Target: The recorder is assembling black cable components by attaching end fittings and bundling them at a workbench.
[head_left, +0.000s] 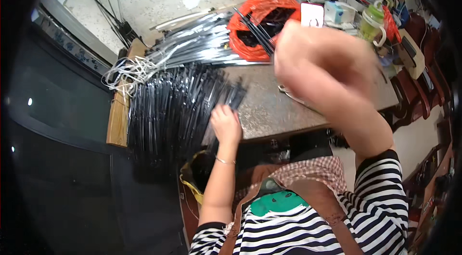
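My left hand [225, 124] rests at the right edge of a big pile of thin black rods [168, 110] on the table, with its fingers closed on a few of the rods [235, 97]. My right hand [320, 65] is raised close to the camera and blurred; its fingers look closed. Black rods [255, 28] run from it toward an orange plastic bag [262, 24] that has more black rods in it. Whether the right hand grips those rods I cannot tell.
Shiny wrapped rod bundles [202, 43] tied with white cord [130, 69] lie behind the pile. A wooden board [118, 115] edges the grey table [269, 105]. A green-lidded cup [371, 24], boxes and clutter stand at the back right. A metal tool [293, 95] lies on the table.
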`<state>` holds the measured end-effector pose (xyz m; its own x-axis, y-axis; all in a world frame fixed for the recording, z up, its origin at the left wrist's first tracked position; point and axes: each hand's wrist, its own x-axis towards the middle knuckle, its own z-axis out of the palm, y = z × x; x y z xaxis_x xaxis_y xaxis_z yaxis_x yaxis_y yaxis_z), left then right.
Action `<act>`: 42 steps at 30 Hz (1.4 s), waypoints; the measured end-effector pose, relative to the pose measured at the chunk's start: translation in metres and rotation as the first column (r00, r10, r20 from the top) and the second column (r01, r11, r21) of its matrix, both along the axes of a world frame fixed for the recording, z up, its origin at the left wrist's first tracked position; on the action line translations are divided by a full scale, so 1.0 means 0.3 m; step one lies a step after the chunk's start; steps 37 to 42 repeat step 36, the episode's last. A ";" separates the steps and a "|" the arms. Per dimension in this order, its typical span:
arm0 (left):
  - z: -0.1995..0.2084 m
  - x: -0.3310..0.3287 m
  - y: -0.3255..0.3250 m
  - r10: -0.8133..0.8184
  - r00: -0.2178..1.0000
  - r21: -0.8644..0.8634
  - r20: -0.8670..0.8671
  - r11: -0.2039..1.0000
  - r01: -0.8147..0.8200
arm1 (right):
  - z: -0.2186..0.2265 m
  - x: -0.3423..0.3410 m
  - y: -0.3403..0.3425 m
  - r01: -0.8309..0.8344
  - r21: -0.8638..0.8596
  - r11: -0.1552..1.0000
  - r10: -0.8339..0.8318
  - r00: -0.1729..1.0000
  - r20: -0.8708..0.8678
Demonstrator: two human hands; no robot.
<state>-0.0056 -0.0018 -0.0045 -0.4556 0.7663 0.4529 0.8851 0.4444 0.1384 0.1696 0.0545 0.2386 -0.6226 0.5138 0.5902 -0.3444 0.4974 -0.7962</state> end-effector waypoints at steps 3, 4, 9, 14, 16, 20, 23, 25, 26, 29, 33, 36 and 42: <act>0.033 0.046 -0.036 -0.198 0.980 0.140 0.015 0.971 0.194 | -0.240 -0.149 0.289 0.400 0.501 0.768 -0.512 0.852 0.106; 0.060 0.034 -0.026 -0.151 0.989 0.101 0.001 0.984 0.150 | -0.326 -0.156 0.347 0.437 0.603 0.667 -0.687 0.673 0.273; 0.101 -0.029 -0.033 0.095 0.994 0.117 -0.059 0.989 -0.088 | -0.496 -0.186 0.402 0.472 0.529 0.706 -0.670 0.201 0.714; 0.085 -0.022 -0.037 0.067 0.995 0.033 -0.080 0.997 -0.064 | -0.469 -0.165 0.412 0.484 0.542 0.687 -0.723 0.379 0.578; 0.074 -0.026 -0.023 0.092 0.990 0.088 -0.104 0.993 -0.083 | -0.428 -0.139 0.410 0.603 0.522 0.603 -0.792 0.529 0.305; 0.063 -0.024 -0.022 0.035 0.995 0.073 -0.096 0.997 -0.028 | -0.279 0.030 0.345 0.596 -0.082 0.799 -0.595 0.803 0.041; 0.056 -0.015 -0.015 -0.034 0.994 0.052 -0.106 0.998 0.040 | -0.307 0.271 0.374 0.655 -0.246 0.714 -0.699 0.683 -0.212; 0.033 -0.038 -0.002 -0.028 0.997 0.059 -0.076 0.998 0.033 | -0.302 0.346 0.364 0.423 -0.646 0.635 -0.744 0.558 -0.367; 0.030 -0.034 0.008 -0.014 0.991 0.093 -0.134 0.995 0.026 | -0.330 0.389 0.376 0.404 -0.778 0.481 -0.847 0.443 -0.293; 0.075 0.027 -0.006 -0.009 0.996 -0.037 -0.089 0.999 0.006 | -0.493 0.518 0.402 0.263 -0.952 0.156 -0.964 0.252 -0.088; 0.093 0.094 -0.001 -0.038 0.992 -0.057 -0.119 0.998 0.031 | -0.598 0.573 0.375 0.008 -1.000 -0.022 -0.968 0.250 0.024; 0.105 0.077 0.016 -0.128 0.986 -0.177 -0.111 0.978 0.107 | -0.608 0.533 0.366 -0.018 -0.997 -0.076 -0.861 0.506 0.057; 0.105 0.077 0.016 -0.128 0.986 -0.177 -0.111 0.978 0.107 | -0.608 0.533 0.366 -0.018 -0.997 -0.076 -0.861 0.506 0.057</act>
